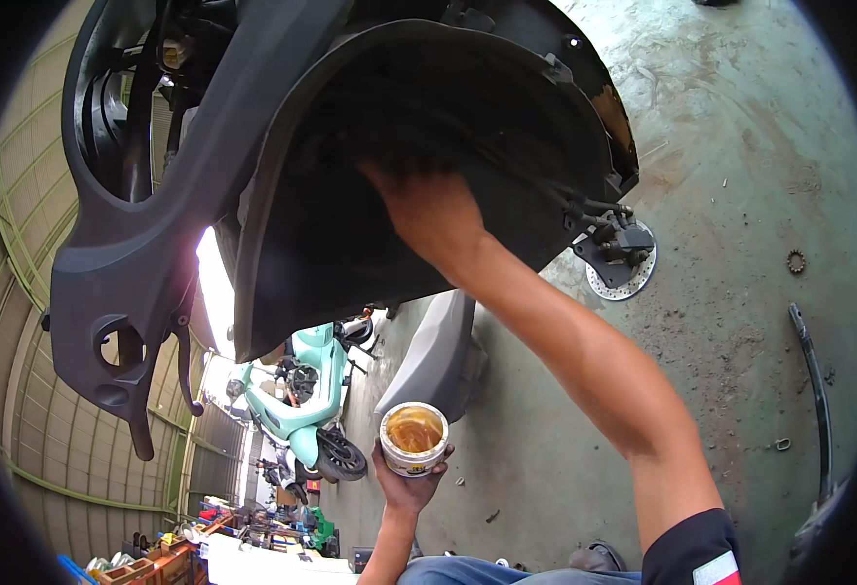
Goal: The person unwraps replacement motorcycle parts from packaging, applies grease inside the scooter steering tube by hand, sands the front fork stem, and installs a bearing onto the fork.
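Observation:
My left hand [407,489] is wrapped around a round white tub [415,466] and holds it up, its open top facing me. Amber, grease-like paste [415,429] lines the inside of the tub. My right arm reaches up across the view, and my right hand [438,210] is at the dark hollow underside of a large black body panel [350,263], apparently from a scooter. Deep shadow there swallows the fingertips, so what they touch or hold cannot be made out.
A brake caliper [628,242] with a disc [633,283] hangs beside the panel. The black handlebar cover [107,283] with a lever [187,375] juts out left. A grey seat [433,351] and a mint-green scooter [302,400] stand beyond. A black bar [814,390] lies on the floor.

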`<state>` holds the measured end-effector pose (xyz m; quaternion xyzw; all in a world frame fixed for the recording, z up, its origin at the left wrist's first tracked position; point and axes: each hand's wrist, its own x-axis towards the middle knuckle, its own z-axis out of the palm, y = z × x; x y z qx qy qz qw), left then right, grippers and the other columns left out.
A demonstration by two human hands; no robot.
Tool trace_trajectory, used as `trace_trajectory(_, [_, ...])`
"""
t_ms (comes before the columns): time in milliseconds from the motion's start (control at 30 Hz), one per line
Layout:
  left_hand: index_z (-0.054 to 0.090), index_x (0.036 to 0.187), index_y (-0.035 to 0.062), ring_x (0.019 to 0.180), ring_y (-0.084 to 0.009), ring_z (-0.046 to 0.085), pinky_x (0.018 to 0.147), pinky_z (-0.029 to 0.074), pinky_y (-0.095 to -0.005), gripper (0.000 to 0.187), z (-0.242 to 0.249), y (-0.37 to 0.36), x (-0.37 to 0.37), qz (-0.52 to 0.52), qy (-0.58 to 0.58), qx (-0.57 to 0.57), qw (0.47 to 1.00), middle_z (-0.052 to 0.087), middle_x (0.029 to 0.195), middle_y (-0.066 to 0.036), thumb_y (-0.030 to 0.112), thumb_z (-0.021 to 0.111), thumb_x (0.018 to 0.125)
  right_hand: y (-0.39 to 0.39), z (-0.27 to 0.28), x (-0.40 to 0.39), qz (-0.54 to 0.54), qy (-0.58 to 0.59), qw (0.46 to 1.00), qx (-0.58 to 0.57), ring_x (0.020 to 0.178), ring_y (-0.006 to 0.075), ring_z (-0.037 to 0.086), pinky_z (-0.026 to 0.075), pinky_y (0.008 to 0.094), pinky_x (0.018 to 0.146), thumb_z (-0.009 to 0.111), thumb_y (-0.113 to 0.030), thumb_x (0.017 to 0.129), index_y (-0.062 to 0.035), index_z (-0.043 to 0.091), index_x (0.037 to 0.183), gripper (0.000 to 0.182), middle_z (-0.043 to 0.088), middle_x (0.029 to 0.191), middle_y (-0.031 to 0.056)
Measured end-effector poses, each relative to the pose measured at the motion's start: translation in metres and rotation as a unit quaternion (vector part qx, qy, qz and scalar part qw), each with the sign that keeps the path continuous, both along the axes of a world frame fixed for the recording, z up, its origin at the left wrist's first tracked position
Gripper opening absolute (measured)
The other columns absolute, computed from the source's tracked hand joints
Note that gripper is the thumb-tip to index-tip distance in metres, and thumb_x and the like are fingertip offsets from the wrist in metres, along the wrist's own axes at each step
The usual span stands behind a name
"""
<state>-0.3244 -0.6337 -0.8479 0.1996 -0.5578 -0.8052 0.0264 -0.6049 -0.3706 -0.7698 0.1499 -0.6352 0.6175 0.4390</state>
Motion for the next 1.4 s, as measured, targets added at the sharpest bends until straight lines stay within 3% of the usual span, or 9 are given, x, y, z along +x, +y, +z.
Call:
trace_trajectory(167, [0.048, 0.142, 0.0188, 0.109, -0.0414, 0.055, 0.069, 0.046, -0.0361, 0.073, 0.0, 0.001, -0.008, -0.017, 0.0, 0.039, 0.999, 0.058, 0.132, -0.011, 0.071, 0.04, 0.092, -0.001, 0.027, 0.02, 0.581, -0.009, 0.705, -0.406, 0.082, 0.0318, 0.069, 0.057, 0.0433, 0.074, 0.066, -0.01, 0.081, -0.0191, 0.051, 0.144, 0.066, 0.068, 0.108, 0.0163])
trace_trajectory(367, [0.045, 0.145, 0.0133, 0.106, -0.0409, 0.058, 0.065, 0.049, -0.0341, 0.082, 0.0, 0.012, -0.012, -0.012, -0.001, 0.017, 1.0, 0.058, 0.131, -0.017, 0.073, 0.042, 0.089, -0.009, 0.032, 0.026, 0.705, 0.087, 0.372, -0.598, 0.081, 0.0298, 0.069, 0.056, 0.0423, 0.072, 0.066, -0.012, 0.081, -0.015, 0.052, 0.142, 0.062, 0.068, 0.105, 0.0161])
trace_trajectory(433, [0.045, 0.145, 0.0141, 0.107, -0.0414, 0.058, 0.065, 0.049, -0.0343, 0.082, 0.003, 0.013, -0.009, -0.008, -0.003, 0.015, 1.0, 0.058, 0.131, -0.017, 0.074, 0.042, 0.089, -0.023, 0.034, 0.037, 0.676, 0.082, 0.44, -0.586, 0.08, 0.0291, 0.069, 0.056, 0.042, 0.071, 0.066, -0.012, 0.082, -0.0137, 0.053, 0.141, 0.061, 0.068, 0.104, 0.016])
trace_trajectory(567, [0.046, 0.144, 0.0148, 0.109, -0.0426, 0.058, 0.065, 0.049, -0.0341, 0.082, -0.002, -0.001, -0.005, -0.015, -0.012, 0.012, 1.0, 0.058, 0.133, -0.014, 0.074, 0.041, 0.089, -0.026, 0.0, 0.007, 0.024, 0.009, 0.994, -0.109, 0.079, 0.0277, 0.069, 0.056, 0.0414, 0.07, 0.066, -0.013, 0.082, -0.011, 0.054, 0.14, 0.059, 0.068, 0.102, 0.0158])
trace_trajectory(833, [0.048, 0.143, 0.0153, 0.107, -0.0411, 0.059, 0.064, 0.049, -0.0343, 0.08, -0.001, 0.012, -0.022, -0.026, 0.004, 0.066, 0.997, 0.06, 0.132, -0.012, 0.074, 0.041, 0.09, -0.009, 0.007, 0.011, -0.042, -0.073, 0.991, 0.105, 0.082, 0.0283, 0.07, 0.057, 0.0409, 0.075, 0.067, -0.004, 0.078, -0.0121, 0.05, 0.146, 0.071, 0.07, 0.107, 0.0154])
trace_trajectory(933, [0.049, 0.144, 0.0211, 0.107, -0.0404, 0.06, 0.066, 0.049, -0.0375, 0.075, 0.001, 0.021, -0.028, -0.022, 0.034, 0.027, 0.999, 0.06, 0.134, -0.009, 0.073, 0.041, 0.09, 0.004, 0.01, 0.025, 0.365, -0.027, 0.909, -0.2, 0.079, 0.0195, 0.065, 0.054, 0.0333, 0.075, 0.068, -0.004, 0.082, -0.0084, 0.053, 0.141, 0.062, 0.069, 0.095, 0.0074])
trace_trajectory(1000, [0.05, 0.143, 0.0239, 0.109, -0.0365, 0.06, 0.067, 0.048, -0.0406, 0.072, -0.001, 0.02, -0.029, 0.019, 0.063, 0.006, 0.998, 0.059, 0.136, -0.008, 0.072, 0.04, 0.091, 0.032, -0.016, 0.061, 0.306, -0.046, 0.922, -0.235, 0.074, 0.0149, 0.059, 0.051, 0.029, 0.071, 0.068, -0.005, 0.084, -0.0052, 0.056, 0.136, 0.054, 0.065, 0.084, 0.0019])
trace_trajectory(1167, [0.016, 0.161, 0.0059, 0.143, -0.0305, 0.044, 0.12, 0.036, -0.0463, 0.092, 0.007, 0.041, -0.024, -0.066, 0.179, -0.105, 0.976, 0.044, 0.154, -0.015, 0.052, 0.056, 0.092, 0.052, -0.11, 0.144, 0.569, -0.158, 0.785, 0.189, 0.084, 0.0338, 0.069, 0.053, 0.0425, 0.076, 0.06, -0.006, 0.077, -0.0064, 0.057, 0.134, 0.058, 0.07, 0.096, 0.0196])
trace_trajectory(1400, [0.007, 0.162, 0.0053, 0.133, -0.0248, 0.054, 0.114, 0.044, -0.0414, 0.113, 0.01, 0.04, -0.011, -0.129, 0.16, -0.153, 0.967, 0.05, 0.146, -0.015, 0.048, 0.075, 0.083, 0.007, -0.15, 0.187, 0.37, -0.112, 0.863, 0.325, 0.082, 0.0376, 0.07, 0.055, 0.0482, 0.071, 0.061, -0.007, 0.082, -0.02, 0.044, 0.15, 0.072, 0.068, 0.087, 0.0183])
